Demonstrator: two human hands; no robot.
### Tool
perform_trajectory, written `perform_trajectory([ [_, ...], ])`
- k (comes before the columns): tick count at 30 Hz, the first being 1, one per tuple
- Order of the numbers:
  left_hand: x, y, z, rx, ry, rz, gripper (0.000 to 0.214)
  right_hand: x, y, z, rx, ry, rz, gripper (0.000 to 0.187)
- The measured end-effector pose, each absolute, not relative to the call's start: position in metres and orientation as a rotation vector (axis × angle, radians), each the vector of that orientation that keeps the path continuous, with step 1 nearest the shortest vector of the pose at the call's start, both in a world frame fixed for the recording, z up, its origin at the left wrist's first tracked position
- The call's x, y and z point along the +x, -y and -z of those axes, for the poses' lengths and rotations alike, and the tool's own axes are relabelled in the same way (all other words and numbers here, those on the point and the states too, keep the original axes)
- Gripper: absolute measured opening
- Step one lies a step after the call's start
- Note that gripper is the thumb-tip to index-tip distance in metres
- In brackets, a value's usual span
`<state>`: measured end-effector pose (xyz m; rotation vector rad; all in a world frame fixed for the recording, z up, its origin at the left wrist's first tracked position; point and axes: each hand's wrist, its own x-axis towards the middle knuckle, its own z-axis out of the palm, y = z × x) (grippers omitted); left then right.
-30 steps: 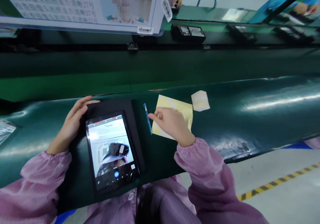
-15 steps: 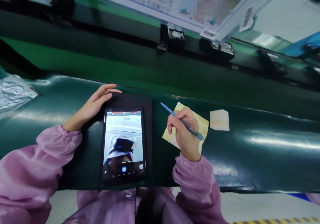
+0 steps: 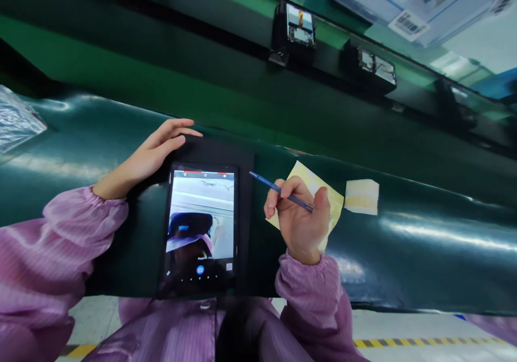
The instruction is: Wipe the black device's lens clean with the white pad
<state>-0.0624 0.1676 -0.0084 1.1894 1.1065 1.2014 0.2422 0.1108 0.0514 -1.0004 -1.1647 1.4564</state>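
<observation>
A tablet [image 3: 201, 216] with a lit camera screen lies face up on a black pad [image 3: 245, 227] at the table's front edge. At the pad's far left corner rests my left hand [image 3: 159, 145], fingers stretched out and holding nothing. My right hand [image 3: 301, 222] is turned palm up, with a slim blue pen [image 3: 264, 183] lying across its curled fingers. The pen's tip points left toward the tablet. Beneath and behind that hand lies a yellow sheet of paper [image 3: 335, 203], partly hidden by it. To its right sits a small folded whitish-yellow cloth or pad [image 3: 362, 196].
The dark green table [image 3: 436, 259] meets a green conveyor belt [image 3: 161, 76] along its far side. Black holders [image 3: 374, 68] with small devices line the belt's rail. A silvery bag [image 3: 18, 119] lies at far left. A hanging sign board [image 3: 420, 6] is overhead.
My right hand has rolled from palm down to palm up, and the pen has shifted in its fingers. My left hand stays at the pad's corner. The head view has tilted and shifted.
</observation>
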Motion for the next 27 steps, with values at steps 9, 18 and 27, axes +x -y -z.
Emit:
perform_trajectory([
  [9,-0.062,-0.168,0.008,1.14,-1.132,-1.213,0.049,0.243,-0.109,-0.053,-0.895,1.076,-1.688,0.063],
  [18,-0.062,-0.167,0.012,1.16,-1.141,-1.194,0.052,0.244,-0.112,-0.053,-0.907,1.113,-1.47,0.07],
  [27,-0.062,-0.168,0.014,1.171,-1.172,-1.175,0.054,0.283,-0.115,-0.064,-0.721,0.867,-1.235,0.067],
])
